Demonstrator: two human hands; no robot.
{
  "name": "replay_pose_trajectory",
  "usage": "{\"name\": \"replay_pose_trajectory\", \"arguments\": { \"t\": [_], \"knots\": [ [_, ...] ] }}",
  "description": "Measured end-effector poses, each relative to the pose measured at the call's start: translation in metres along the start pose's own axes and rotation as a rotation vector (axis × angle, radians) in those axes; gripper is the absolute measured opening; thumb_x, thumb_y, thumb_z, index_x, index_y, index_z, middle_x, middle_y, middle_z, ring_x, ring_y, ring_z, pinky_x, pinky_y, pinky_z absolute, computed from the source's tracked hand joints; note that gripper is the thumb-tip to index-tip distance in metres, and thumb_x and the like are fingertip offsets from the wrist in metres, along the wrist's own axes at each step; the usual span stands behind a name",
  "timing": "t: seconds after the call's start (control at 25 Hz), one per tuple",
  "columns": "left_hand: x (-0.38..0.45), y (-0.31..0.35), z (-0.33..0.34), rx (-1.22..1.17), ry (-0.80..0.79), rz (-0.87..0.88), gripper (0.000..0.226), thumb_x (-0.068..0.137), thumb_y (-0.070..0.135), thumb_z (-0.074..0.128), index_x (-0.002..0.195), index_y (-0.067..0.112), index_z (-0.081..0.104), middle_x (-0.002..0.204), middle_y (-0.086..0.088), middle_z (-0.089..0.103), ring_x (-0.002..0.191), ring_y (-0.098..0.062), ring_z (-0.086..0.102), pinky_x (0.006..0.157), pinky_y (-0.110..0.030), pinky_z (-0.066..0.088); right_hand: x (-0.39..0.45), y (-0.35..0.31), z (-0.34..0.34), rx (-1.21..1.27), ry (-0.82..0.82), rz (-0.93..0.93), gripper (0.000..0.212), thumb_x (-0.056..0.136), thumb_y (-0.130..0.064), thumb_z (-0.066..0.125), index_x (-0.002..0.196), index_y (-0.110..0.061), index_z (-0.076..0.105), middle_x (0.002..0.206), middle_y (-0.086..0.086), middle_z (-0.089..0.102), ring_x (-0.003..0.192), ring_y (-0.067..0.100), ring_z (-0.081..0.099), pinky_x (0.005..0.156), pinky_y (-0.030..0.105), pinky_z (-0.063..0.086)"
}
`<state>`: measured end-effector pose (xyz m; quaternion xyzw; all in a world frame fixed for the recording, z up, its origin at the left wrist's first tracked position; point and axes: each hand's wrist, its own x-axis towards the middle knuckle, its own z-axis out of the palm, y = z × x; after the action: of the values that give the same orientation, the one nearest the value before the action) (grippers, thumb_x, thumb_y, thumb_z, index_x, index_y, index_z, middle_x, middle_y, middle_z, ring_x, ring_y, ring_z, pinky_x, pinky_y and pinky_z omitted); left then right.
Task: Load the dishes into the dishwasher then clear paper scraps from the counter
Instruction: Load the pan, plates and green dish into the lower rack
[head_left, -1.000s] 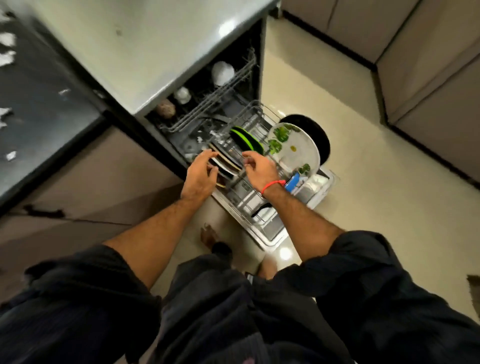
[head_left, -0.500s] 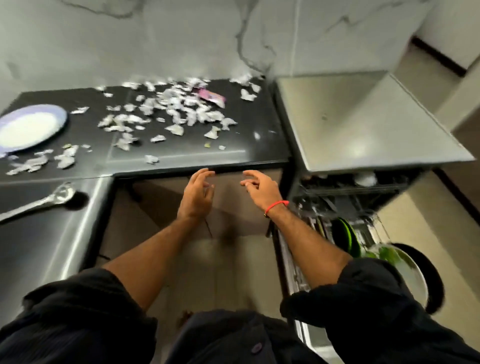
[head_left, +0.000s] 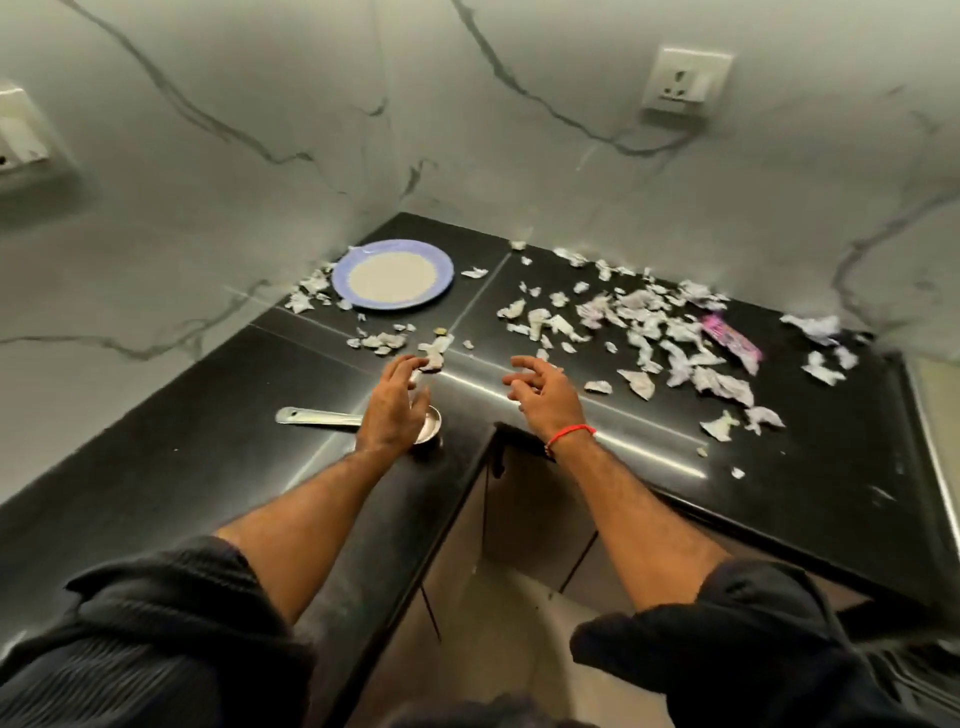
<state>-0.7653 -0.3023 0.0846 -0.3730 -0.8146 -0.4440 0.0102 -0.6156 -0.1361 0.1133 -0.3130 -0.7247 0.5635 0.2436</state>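
Note:
A blue-rimmed plate (head_left: 392, 274) lies on the black counter (head_left: 208, 467) near the wall corner. A steel ladle (head_left: 317, 417) lies on the counter, its bowl partly hidden under my left hand (head_left: 392, 410), which hovers over it with fingers apart, holding nothing. My right hand (head_left: 543, 392), with a red wrist band, hangs open above the counter's inner corner. Several torn paper scraps (head_left: 639, 322) are strewn across the right half of the counter, a few more beside the plate and just beyond my left fingertips. The dishwasher is out of view.
A pink wrapper (head_left: 730, 338) lies among the scraps at the right. Marble walls with a socket (head_left: 685, 83) close off the back. The counter is L-shaped, with cabinet doors (head_left: 530, 519) below its inner corner.
My view has swung from the open dishwasher rack up to the counter. Both hands left the dishes in the rack and now hover empty over the counter near the ladle.

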Motion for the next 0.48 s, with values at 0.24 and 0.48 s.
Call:
{"name": "replay_pose_trajectory", "arguments": {
  "t": [0.24, 0.48],
  "knots": [
    [0.038, -0.039, -0.01, 0.055, 0.08, -0.105, 0.044, 0.089, 0.001, 0.065, 0.131, 0.012, 0.059, 0.137, -0.007, 0.052, 0.116, -0.022, 0.059, 0.1, -0.033, 0.052, 0.08, 0.006, 0.049, 0.037, -0.109, 0.029, 0.03, 0.09, -0.004, 0.056, 0.116, -0.016, 0.065, 0.096, 0.003, 0.074, 0.078, 0.012, 0.069, 0.075, 0.032, 0.058],
    [0.102, -0.053, 0.009, 0.128, 0.112, -0.282, 0.045, 0.089, 0.006, 0.068, 0.132, 0.011, 0.056, 0.134, -0.007, 0.054, 0.119, -0.025, 0.059, 0.107, -0.041, 0.048, 0.183, 0.011, 0.074, 0.26, -0.161, 0.218, 0.023, 0.091, -0.001, 0.056, 0.111, -0.013, 0.06, 0.103, 0.015, 0.07, 0.081, 0.023, 0.068, 0.075, 0.04, 0.058]
  ]
}}
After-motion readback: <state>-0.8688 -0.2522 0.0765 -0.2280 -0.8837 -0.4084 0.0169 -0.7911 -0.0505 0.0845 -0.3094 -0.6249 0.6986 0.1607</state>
